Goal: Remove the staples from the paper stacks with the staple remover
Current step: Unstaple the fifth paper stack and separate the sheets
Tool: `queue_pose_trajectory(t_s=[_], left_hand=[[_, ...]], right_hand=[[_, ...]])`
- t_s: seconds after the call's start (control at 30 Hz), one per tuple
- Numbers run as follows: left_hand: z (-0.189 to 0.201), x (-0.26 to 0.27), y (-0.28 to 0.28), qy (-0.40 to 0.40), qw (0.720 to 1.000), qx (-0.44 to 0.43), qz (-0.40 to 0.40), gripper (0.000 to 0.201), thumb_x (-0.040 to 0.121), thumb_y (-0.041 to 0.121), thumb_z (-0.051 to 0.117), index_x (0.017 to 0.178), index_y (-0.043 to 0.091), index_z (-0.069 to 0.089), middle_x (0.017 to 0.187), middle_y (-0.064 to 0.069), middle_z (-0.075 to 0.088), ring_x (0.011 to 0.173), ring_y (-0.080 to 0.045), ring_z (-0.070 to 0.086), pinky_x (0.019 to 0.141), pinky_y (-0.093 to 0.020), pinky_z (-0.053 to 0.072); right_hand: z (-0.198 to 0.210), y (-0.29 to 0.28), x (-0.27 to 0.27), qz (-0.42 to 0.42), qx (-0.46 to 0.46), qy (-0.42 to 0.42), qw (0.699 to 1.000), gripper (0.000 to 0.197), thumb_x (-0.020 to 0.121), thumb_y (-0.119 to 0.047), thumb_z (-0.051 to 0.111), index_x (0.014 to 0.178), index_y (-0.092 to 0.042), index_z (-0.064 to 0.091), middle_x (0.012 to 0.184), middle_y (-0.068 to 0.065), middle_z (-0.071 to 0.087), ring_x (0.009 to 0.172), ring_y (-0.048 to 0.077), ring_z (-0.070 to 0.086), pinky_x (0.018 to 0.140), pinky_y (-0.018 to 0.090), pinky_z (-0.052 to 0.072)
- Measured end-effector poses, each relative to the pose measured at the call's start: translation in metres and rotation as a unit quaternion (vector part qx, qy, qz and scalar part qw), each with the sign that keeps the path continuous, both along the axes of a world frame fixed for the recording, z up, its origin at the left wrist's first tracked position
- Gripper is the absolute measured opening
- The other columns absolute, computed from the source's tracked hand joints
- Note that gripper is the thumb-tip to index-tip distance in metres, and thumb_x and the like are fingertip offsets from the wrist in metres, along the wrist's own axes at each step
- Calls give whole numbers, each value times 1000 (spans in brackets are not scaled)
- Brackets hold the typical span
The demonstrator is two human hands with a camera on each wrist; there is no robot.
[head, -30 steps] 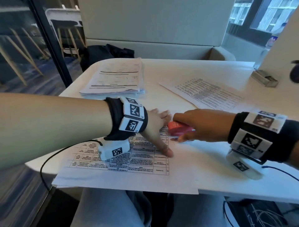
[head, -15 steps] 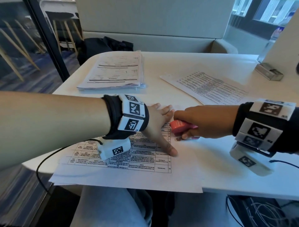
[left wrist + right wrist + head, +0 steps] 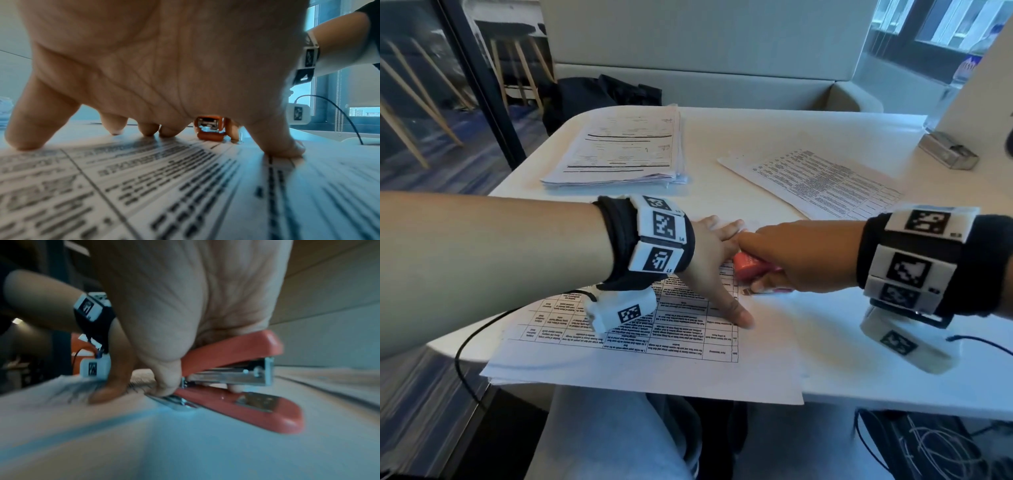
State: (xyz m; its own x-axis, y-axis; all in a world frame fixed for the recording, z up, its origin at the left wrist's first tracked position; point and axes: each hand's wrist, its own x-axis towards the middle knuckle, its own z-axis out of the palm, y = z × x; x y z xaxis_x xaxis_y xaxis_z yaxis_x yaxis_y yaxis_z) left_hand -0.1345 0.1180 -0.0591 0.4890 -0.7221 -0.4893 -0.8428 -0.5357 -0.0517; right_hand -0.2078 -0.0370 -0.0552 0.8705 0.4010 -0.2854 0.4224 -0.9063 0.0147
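Note:
A printed paper stack [image 3: 640, 346] lies at the table's near edge. My left hand [image 3: 717, 260] presses it flat with spread straight fingers [image 3: 26, 129], thumb [image 3: 736, 313] toward me. My right hand [image 3: 787, 257] grips a small red stapler [image 3: 748, 267] whose rear metal staple-remover tongue [image 3: 172, 400] lies on the paper's upper right corner, just right of the left hand. In the right wrist view the stapler [image 3: 242, 386] has its body held between palm and fingers. In the left wrist view the stapler [image 3: 209, 128] shows beyond my fingers. The staple itself is not visible.
A thick paper pile [image 3: 619, 150] lies at the far left of the white table [image 3: 756, 137]. Another printed stack [image 3: 822, 185] lies far right. A small clear box [image 3: 948, 150] stands at the far right edge. A black bag [image 3: 599, 96] sits on the bench behind.
Both hands stay at the paper's corner; the right hand with the stapler has shifted slightly left, closer against the left hand. The head view has dropped a little.

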Motion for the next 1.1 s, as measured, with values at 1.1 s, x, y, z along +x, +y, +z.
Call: queue_pose_trajectory(t_s=[1.1], left_hand=[[6,-9,1,11,1000,-26,7,112,59,86,56,148,48,0,159,8,-21,146,-22,-19,116,-41,-3]], right_hand=[[6,24,2,-109,89,76,987,32,90,-30,63,105,-25,35,76,-7,61,63,5,52,57,18,37]])
